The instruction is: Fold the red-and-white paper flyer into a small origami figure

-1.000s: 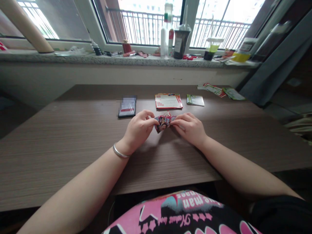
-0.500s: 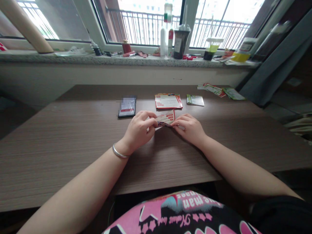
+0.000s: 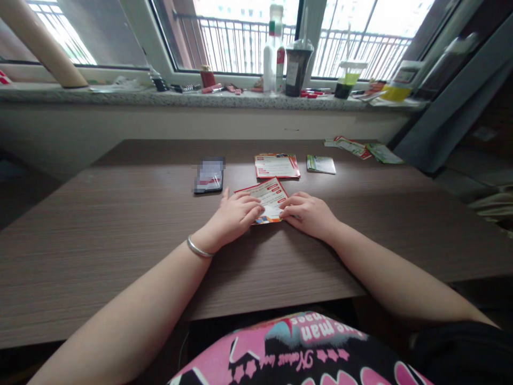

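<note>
A printed leaflet with red edges and red labels lies on the table between my hands, turned at a slant. My left hand rests flat over its left part, fingers stretched out and thumb apart. At the leaflet's right edge, my right hand has its fingers curled together on the paper, holding that edge. Just beyond is a stack of similar leaflets. To the stack's right sits a smaller pile of green and white cards.
A phone lies left of the leaflets on the brown table. More leaflets are scattered at the far right corner. Bottles, a dark drink cup and small items line the window sill.
The leaflet's near edge, bent up between both hands before, is now down flat. My left hand has gone from gripping it to lying spread on top. The right hand stays at its edge.
</note>
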Action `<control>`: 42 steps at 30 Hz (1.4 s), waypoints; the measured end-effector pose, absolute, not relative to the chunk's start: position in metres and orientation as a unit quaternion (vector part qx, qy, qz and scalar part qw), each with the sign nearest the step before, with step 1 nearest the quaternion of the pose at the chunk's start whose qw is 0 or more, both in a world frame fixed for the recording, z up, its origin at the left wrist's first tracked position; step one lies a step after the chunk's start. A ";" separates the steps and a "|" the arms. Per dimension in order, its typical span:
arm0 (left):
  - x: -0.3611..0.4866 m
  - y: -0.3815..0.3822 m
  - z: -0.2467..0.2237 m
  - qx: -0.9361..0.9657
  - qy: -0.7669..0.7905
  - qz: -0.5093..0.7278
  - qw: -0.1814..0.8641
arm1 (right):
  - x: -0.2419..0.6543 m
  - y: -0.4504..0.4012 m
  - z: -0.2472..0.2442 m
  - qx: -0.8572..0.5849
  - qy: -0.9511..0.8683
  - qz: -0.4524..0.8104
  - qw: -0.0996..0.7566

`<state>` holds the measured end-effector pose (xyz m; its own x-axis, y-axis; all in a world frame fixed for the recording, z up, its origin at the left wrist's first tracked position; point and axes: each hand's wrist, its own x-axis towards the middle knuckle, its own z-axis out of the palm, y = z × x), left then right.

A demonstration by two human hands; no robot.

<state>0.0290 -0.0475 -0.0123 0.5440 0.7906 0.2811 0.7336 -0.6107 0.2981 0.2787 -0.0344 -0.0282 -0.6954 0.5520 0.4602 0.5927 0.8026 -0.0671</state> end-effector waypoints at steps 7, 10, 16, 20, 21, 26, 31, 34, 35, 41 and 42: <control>0.028 -0.053 -0.010 0.893 0.408 0.180 0.055 | 0.282 -0.033 -0.027 -0.319 -0.921 -0.020 0.223; 0.030 -0.056 -0.009 0.901 0.398 0.170 0.031 | 0.281 -0.032 -0.026 -0.299 -0.928 0.000 0.224; 0.031 -0.053 -0.006 0.930 0.337 0.144 0.020 | 0.277 -0.034 -0.027 -0.300 -0.922 0.026 0.245; 0.031 -0.052 -0.010 0.931 0.323 0.164 0.049 | 0.276 -0.034 -0.028 -0.334 -0.905 0.032 0.260; 0.031 -0.052 -0.012 0.929 0.323 0.168 0.061 | 0.276 -0.034 -0.028 -0.338 -0.902 0.038 0.264; 0.030 -0.052 -0.014 0.929 0.316 0.172 0.091 | 0.277 -0.031 -0.030 -0.351 -0.887 0.086 0.287; 0.032 -0.053 -0.010 0.937 0.305 0.150 0.076 | 0.277 -0.028 -0.032 -0.373 -0.873 0.109 0.295; 0.034 -0.054 -0.010 0.937 0.293 0.157 0.109 | 0.277 -0.027 -0.033 -0.376 -0.871 0.117 0.294; 0.034 -0.054 -0.011 0.935 0.294 0.158 0.119 | 0.277 -0.027 -0.033 -0.377 -0.871 0.118 0.294; 0.036 -0.052 -0.018 0.934 0.284 0.170 0.137 | 0.277 -0.024 -0.035 -0.408 -0.857 0.124 0.290; 0.037 -0.052 -0.019 0.934 0.278 0.174 0.140 | 0.277 -0.023 -0.036 -0.417 -0.852 0.126 0.292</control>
<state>0.0367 -0.0519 -0.0189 0.7852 0.5678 0.2471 0.4708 -0.8066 0.3575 0.2771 -0.0230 -0.0357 -0.4825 0.7831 0.3922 0.6366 0.6212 -0.4571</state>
